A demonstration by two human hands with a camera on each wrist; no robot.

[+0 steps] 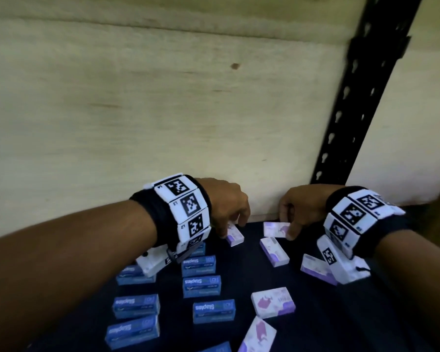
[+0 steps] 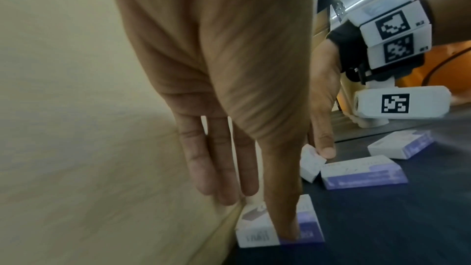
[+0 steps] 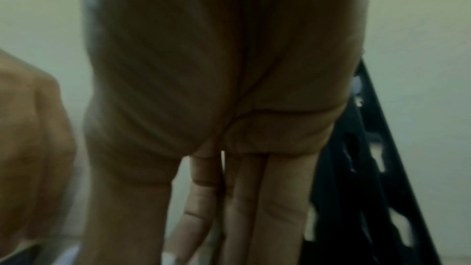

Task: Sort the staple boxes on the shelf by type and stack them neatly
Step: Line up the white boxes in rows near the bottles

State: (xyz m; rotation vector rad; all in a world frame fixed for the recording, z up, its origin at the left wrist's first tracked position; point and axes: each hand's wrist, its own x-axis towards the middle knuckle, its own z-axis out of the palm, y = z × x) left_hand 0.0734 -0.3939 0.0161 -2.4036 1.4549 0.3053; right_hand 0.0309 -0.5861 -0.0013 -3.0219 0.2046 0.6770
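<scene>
White-and-purple staple boxes lie at the back right of the dark shelf (image 1: 241, 273), and blue staple boxes (image 1: 201, 285) lie at the left. My left hand (image 1: 233, 229) reaches down by the back wall and pinches one white-and-purple box (image 1: 237, 238). In the left wrist view its thumb (image 2: 285, 219) lies on that box (image 2: 251, 238) with the fingers behind. My right hand (image 1: 286, 228) pinches another white-and-purple box (image 1: 273, 228), which stands tilted (image 2: 309, 165) under its thumb. The right wrist view shows only palm and straight fingers (image 3: 242, 209).
Several blue boxes (image 1: 136, 306) lie in rough rows at the front left. More white-and-purple boxes (image 1: 274, 251) (image 1: 272, 302) (image 1: 258, 335) are scattered on the right. A pale wooden back wall (image 1: 163, 110) and a black slotted upright (image 1: 361, 97) bound the shelf.
</scene>
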